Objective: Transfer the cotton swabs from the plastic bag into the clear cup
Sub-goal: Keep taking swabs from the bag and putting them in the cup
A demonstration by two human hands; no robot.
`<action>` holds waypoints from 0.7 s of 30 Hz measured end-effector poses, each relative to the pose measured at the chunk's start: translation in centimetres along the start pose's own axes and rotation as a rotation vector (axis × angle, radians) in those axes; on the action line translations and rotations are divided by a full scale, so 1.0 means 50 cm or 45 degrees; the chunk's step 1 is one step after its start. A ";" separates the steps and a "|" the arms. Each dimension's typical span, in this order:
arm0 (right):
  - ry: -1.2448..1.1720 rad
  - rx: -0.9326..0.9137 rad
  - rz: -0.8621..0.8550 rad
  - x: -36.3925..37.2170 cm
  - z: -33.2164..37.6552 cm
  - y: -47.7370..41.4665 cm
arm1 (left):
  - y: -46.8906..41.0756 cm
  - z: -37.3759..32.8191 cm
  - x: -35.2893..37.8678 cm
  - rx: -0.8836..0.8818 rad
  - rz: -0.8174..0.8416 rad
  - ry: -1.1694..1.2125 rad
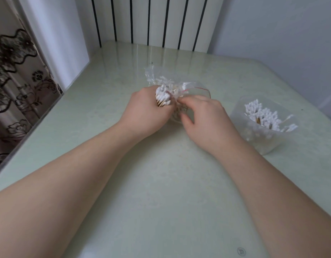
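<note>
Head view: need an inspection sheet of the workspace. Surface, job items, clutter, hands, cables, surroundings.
Surface: glossy pale green table.
Job's things: plastic bag at table centre, swabs still inside; bundle of cotton swabs out of the bag; clear cup at right, upright, already holding loose swabs.
Clutter: nothing seen.
Grippers: left hand grips the bundle; right hand pinches the bag.
Cables: nothing seen.
Surroundings: striped panel behind the table, floral curtain at left, white wall at right.
</note>
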State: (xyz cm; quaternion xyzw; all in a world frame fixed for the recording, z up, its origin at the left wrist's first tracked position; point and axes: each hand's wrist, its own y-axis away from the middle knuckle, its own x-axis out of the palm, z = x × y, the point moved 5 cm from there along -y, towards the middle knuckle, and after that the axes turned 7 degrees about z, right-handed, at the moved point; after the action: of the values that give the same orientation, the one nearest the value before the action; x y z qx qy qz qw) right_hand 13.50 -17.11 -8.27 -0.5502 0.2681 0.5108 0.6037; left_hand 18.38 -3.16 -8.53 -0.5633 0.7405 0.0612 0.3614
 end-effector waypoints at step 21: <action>0.127 0.010 0.045 0.001 -0.005 -0.018 | 0.018 -0.022 -0.001 0.157 0.029 0.372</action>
State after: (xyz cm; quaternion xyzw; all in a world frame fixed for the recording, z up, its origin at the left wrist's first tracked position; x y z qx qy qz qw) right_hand 14.38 -17.20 -8.05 -0.5679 0.3097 0.4921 0.5826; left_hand 17.11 -3.36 -7.99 -0.5345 0.7939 -0.0629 0.2830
